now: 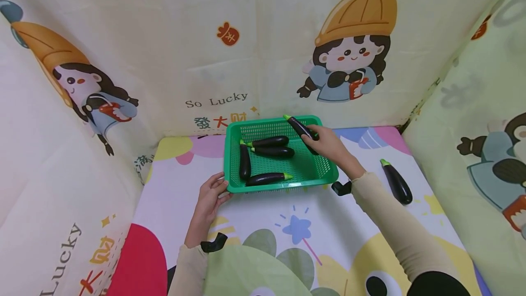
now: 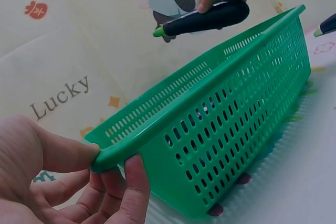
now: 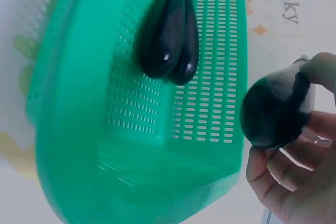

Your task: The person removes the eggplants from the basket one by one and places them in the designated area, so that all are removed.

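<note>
Right grip (image 1: 329, 146) holds an eggplant (image 1: 299, 127) above green basket (image 1: 306, 167)

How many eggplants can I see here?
6: four eggplants in the green basket, one in the right hand, one on the table. The hand may hide more.

Cream cloth (image 1: 185, 49) walls us in on three sides, printed with cartoon girls (image 1: 351, 67) in orange hats, a red charm (image 1: 228, 34) and "So Lucky" lettering (image 1: 217, 100). Below, the bench (image 1: 176, 204) wears pastel shapes, among them a blue star (image 1: 297, 229). Light here falls soft, shadows blurred.
</note>
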Action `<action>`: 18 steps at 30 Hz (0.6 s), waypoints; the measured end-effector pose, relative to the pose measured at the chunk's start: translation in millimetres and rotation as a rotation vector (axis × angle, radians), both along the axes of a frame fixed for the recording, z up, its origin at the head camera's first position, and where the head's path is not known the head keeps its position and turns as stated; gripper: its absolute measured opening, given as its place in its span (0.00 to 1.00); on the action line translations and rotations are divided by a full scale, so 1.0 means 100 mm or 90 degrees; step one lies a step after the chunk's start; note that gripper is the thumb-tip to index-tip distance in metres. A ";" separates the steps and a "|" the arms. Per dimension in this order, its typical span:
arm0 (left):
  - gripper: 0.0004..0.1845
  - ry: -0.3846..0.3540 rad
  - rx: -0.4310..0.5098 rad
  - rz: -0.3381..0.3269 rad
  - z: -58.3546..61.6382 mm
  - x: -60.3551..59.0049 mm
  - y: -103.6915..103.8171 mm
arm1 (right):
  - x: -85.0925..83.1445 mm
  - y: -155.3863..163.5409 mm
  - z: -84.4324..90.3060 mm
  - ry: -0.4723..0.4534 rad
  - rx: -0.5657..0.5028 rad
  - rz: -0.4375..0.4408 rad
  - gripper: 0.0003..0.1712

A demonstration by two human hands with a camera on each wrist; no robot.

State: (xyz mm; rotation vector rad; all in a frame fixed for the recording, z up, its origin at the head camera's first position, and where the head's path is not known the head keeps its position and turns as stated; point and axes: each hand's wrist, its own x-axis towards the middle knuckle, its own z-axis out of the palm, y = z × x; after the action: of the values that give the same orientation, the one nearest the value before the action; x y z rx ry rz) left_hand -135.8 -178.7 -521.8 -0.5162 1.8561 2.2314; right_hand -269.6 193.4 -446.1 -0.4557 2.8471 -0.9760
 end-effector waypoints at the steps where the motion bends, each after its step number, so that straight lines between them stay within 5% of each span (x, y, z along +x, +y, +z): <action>1: 0.25 0.001 0.001 0.001 0.00 0.00 0.00 | 0.02 0.01 0.00 0.003 -0.003 -0.008 0.29; 18: 0.25 0.011 0.019 -0.002 0.00 0.03 0.01 | 0.33 0.32 -0.08 0.044 -0.058 -0.144 0.31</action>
State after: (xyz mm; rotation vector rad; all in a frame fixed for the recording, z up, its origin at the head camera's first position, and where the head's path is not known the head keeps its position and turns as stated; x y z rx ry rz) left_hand -132.8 -177.5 -521.6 -0.4905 1.8267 2.2654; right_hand -236.3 224.9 -454.4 -0.1798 2.9754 -1.1526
